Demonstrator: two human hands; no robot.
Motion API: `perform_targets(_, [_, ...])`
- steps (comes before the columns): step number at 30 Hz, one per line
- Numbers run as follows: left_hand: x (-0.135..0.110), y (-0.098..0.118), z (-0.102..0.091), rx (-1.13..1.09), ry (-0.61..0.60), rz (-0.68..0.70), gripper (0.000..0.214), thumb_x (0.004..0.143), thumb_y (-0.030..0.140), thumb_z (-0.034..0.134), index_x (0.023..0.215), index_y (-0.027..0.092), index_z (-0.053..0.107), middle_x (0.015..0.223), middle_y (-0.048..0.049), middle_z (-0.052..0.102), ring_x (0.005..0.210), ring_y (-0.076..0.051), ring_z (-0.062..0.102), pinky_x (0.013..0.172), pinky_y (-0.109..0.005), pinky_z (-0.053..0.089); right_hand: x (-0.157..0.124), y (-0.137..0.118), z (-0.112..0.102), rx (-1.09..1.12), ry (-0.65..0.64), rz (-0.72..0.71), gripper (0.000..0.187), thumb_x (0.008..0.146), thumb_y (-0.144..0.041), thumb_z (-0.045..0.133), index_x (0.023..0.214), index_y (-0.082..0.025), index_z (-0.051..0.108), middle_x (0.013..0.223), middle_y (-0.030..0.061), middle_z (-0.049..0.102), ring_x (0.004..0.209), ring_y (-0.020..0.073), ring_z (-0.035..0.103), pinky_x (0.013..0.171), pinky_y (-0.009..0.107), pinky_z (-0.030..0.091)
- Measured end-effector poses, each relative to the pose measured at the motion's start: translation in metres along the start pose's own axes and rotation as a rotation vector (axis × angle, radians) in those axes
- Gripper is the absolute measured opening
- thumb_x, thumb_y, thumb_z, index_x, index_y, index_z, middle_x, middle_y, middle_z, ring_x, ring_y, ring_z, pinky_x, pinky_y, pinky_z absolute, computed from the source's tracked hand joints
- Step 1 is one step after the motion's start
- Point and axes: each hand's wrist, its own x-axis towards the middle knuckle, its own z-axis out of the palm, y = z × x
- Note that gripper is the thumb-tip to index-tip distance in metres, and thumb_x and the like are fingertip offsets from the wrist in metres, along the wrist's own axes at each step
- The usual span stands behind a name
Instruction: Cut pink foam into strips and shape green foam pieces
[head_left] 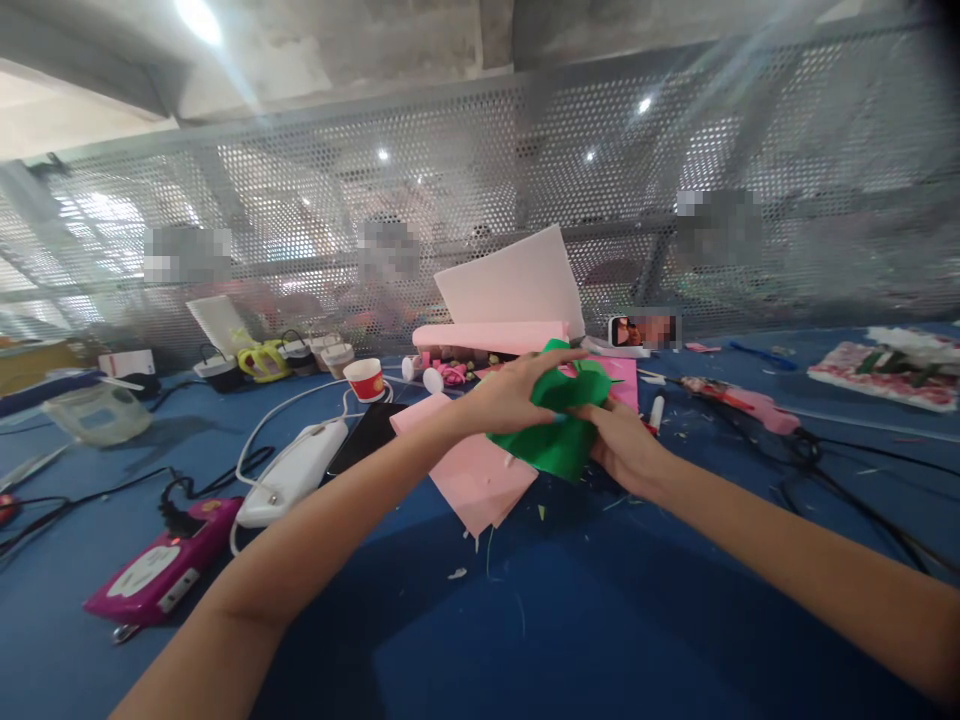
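Observation:
Both my hands meet over the middle of a blue table (525,620) and grip a crumpled piece of green foam sheet (559,430). My left hand (514,390) closes over its upper left edge, fingers curled across the top. My right hand (622,440) holds its right side from below. Under the green piece lie pale pink foam sheets (469,470). Behind them a white sheet (517,280) leans up over a pink roll (487,337).
On the left lie a white device with a cable (292,470), a magenta tool (161,565), a red paper cup (366,379) and small containers. A pink glue gun (739,400) and black cables are at the right. A perforated metal screen (675,200) closes the far side.

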Motion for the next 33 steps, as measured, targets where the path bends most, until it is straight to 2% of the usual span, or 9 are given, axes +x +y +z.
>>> perform_targets(3, [-0.003,-0.011,-0.029,0.011,-0.014,-0.195,0.071,0.071,0.015,0.056,0.137,0.027,0.034,0.114,-0.0079,0.058,0.09,-0.024,0.059,0.075,-0.037,0.049,0.003,-0.004,-0.002,0.023,-0.056,-0.001,0.029,0.061,-0.02,0.073,0.088,-0.022,0.064,0.089,0.0027,0.072,0.079,0.0231,0.067,0.063,0.035,0.055])
perform_targets(6, [-0.007,-0.019,-0.052,0.027,0.039,-0.327,0.062,0.07,0.015,0.061,0.13,0.024,0.047,0.105,-0.0083,0.062,0.086,-0.024,0.06,0.071,-0.035,0.049,0.006,-0.01,-0.006,0.028,-0.076,-0.052,0.032,0.059,-0.019,0.076,0.088,-0.021,0.066,0.091,0.0024,0.072,0.084,0.0228,0.067,0.07,0.035,0.055])
perform_targets(8, [-0.009,-0.023,-0.059,-0.074,0.044,-0.374,0.057,0.071,0.015,0.062,0.126,0.022,0.052,0.103,-0.0096,0.063,0.086,-0.024,0.061,0.072,-0.036,0.05,0.009,-0.011,-0.009,0.032,-0.082,-0.072,0.032,0.058,-0.019,0.078,0.088,-0.02,0.067,0.09,0.0027,0.072,0.085,0.0229,0.067,0.075,0.037,0.055])
perform_targets(11, [-0.01,-0.029,-0.061,-0.367,0.044,-0.326,0.057,0.074,0.015,0.061,0.129,0.024,0.049,0.116,-0.0098,0.06,0.095,-0.023,0.06,0.076,-0.036,0.052,0.013,-0.011,-0.013,0.038,-0.117,-0.065,0.03,0.06,-0.022,0.078,0.088,-0.021,0.068,0.092,0.0032,0.072,0.085,0.0231,0.067,0.076,0.038,0.055])
perform_targets(15, [-0.01,-0.039,-0.056,-0.65,0.061,-0.203,0.069,0.072,0.013,0.064,0.135,0.032,0.04,0.136,-0.0046,0.047,0.113,-0.026,0.053,0.085,-0.036,0.051,0.016,-0.013,-0.016,0.055,-0.144,-0.003,0.028,0.063,-0.022,0.077,0.091,-0.022,0.068,0.096,0.0034,0.072,0.085,0.0219,0.066,0.073,0.036,0.056])
perform_targets(20, [-0.014,-0.049,-0.057,-0.838,0.018,-0.219,0.069,0.072,0.014,0.067,0.134,0.03,0.042,0.13,-0.0071,0.054,0.114,-0.027,0.054,0.089,-0.037,0.05,0.013,-0.019,-0.016,0.127,-0.196,0.098,0.021,0.066,-0.019,0.072,0.086,-0.019,0.069,0.097,0.005,0.071,0.088,0.021,0.064,0.077,0.034,0.055])
perform_targets(24, [-0.015,-0.051,-0.056,-0.914,0.012,-0.235,0.056,0.071,0.012,0.068,0.124,0.025,0.054,0.119,-0.0085,0.062,0.102,-0.023,0.061,0.086,-0.036,0.051,0.008,-0.023,-0.013,0.106,-0.171,0.156,0.016,0.064,-0.016,0.071,0.079,-0.017,0.07,0.087,0.006,0.072,0.083,0.0212,0.064,0.073,0.034,0.054])
perform_targets(28, [-0.013,-0.054,-0.051,-0.91,-0.007,-0.255,0.048,0.071,0.013,0.068,0.117,0.021,0.059,0.108,-0.0091,0.067,0.092,-0.02,0.064,0.084,-0.036,0.051,0.008,-0.022,-0.01,0.084,-0.116,0.111,0.021,0.061,-0.015,0.072,0.081,-0.018,0.068,0.086,0.0066,0.072,0.087,0.025,0.064,0.076,0.039,0.054])
perform_targets(33, [-0.012,-0.061,-0.05,-0.794,0.021,-0.254,0.055,0.071,0.017,0.069,0.123,0.025,0.055,0.122,-0.0082,0.059,0.106,-0.023,0.059,0.088,-0.038,0.05,0.009,-0.018,-0.011,0.032,-0.101,0.03,0.028,0.06,-0.021,0.077,0.087,-0.019,0.068,0.104,0.0094,0.069,0.101,0.0307,0.061,0.085,0.047,0.052])
